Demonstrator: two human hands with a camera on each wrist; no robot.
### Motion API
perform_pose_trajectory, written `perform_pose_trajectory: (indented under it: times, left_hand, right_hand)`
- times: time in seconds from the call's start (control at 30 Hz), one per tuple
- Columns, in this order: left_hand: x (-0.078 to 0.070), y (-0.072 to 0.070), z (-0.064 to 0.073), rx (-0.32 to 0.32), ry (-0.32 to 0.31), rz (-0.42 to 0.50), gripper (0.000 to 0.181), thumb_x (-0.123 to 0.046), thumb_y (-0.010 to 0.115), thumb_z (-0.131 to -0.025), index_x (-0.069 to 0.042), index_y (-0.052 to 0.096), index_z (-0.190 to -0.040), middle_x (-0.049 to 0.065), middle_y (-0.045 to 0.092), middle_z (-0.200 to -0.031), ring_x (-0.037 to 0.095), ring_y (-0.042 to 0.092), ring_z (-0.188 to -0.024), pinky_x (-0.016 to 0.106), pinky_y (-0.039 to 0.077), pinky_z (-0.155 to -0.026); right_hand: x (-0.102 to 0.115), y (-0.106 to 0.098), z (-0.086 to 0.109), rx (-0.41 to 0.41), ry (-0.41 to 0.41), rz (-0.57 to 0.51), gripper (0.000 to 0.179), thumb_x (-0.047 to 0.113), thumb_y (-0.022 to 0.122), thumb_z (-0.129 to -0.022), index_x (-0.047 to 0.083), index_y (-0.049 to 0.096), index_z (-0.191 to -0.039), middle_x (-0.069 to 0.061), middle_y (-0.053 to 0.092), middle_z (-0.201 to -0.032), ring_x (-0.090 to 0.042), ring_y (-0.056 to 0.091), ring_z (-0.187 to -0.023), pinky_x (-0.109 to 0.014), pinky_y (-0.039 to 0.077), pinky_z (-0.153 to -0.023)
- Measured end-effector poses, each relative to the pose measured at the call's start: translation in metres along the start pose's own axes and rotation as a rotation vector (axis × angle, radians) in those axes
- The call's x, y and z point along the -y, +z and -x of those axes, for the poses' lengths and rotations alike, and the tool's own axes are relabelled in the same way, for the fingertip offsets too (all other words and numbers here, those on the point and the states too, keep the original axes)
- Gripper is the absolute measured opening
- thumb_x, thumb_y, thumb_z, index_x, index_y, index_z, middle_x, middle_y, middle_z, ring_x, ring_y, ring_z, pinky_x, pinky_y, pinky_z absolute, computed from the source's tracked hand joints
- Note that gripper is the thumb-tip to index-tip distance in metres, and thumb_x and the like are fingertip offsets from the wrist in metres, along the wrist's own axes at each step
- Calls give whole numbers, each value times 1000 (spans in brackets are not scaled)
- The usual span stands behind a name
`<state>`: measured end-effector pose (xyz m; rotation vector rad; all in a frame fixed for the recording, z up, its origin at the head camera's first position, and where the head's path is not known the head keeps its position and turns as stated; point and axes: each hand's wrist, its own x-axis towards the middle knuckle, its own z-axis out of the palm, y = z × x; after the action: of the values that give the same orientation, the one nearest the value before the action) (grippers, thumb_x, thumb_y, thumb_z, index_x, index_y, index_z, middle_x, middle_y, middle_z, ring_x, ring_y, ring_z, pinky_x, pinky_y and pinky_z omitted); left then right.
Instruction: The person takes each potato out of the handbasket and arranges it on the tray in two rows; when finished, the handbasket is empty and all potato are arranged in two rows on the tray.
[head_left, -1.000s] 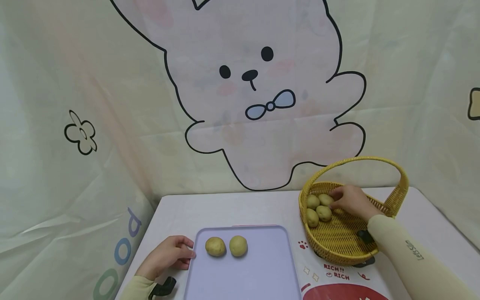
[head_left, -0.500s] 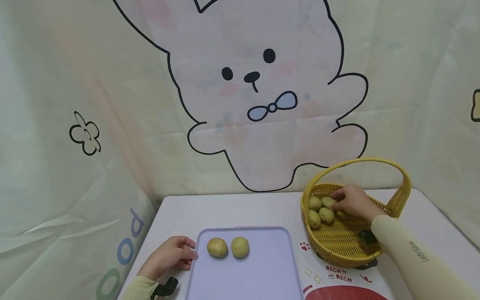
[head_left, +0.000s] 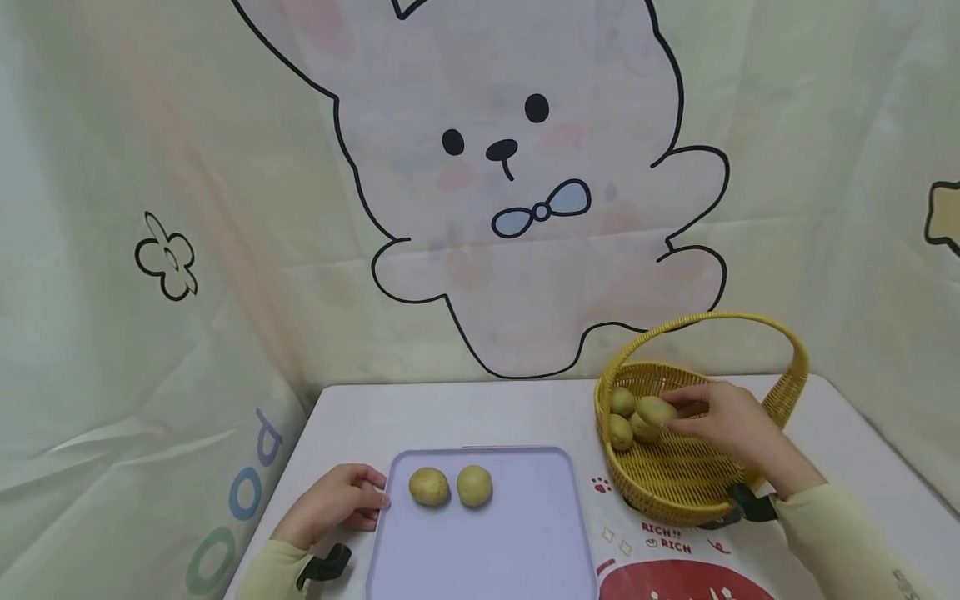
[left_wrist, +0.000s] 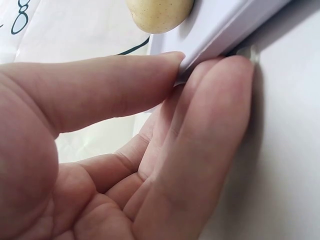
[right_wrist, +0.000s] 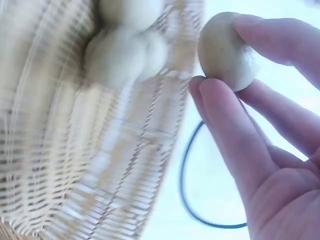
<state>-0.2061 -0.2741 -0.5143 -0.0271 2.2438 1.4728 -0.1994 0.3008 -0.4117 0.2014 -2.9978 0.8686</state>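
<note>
My right hand pinches a small potato between thumb and fingers, lifted just above the others inside the yellow wicker basket. Three more potatoes lie at the basket's left side. On the lilac tray sit two potatoes side by side. My left hand grips the tray's left edge, thumb on top and fingers under the rim, in the left wrist view.
The white table stands against a cloth backdrop with a rabbit drawing. A red and white printed mat lies under the basket at the front right. The basket's tall handle arches over my right hand.
My right hand has closed on one potato in the basket and raised it slightly, drawing back toward me. The left hand stays on the tray edge.
</note>
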Motion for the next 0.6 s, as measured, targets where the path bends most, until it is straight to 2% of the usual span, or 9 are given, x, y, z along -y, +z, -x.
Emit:
perform_pose_trajectory:
  times: [0.07,0.3,0.4,0.6]
  left_hand:
    - [0,-1,0,-5,-1,-2,32,-10,81,-92,3,65,-117,6,66,-83,17,66,-76,31,64,-67]
    - [3,-3,-1,-9,-1,5,32,-10,81,-91,3,66,-116,7,66,-85,18,66,-77,31,64,-67]
    - [3,-3,-1,-7,10,11,33,-10,82,-91,3,66,-117,7,67,-85,18,66,-77,31,64,-67]
    - [2,-1,1,-9,12,8,33,-11,82,-91,3,66,-116,7,67,-85,17,67,-77,31,64,-68]
  right_hand:
    - [11,3,10,-17,-20,-5,51,33,89,-90,3,77,-129,-7,81,-111,-28,76,-104,-46,63,-86]
    - [45,24,33,-45,-71,-105,49,32,93,-86,8,79,-127,-6,80,-114,-17,75,-99,-21,61,-75]
    - [59,37,36,-26,-78,-180,47,29,93,-86,9,79,-127,-8,80,-120,-16,77,-99,-19,62,-76]
    - [82,67,31,42,-82,-320,43,22,92,-87,7,79,-126,-10,74,-118,-16,77,-101,-21,64,-78]
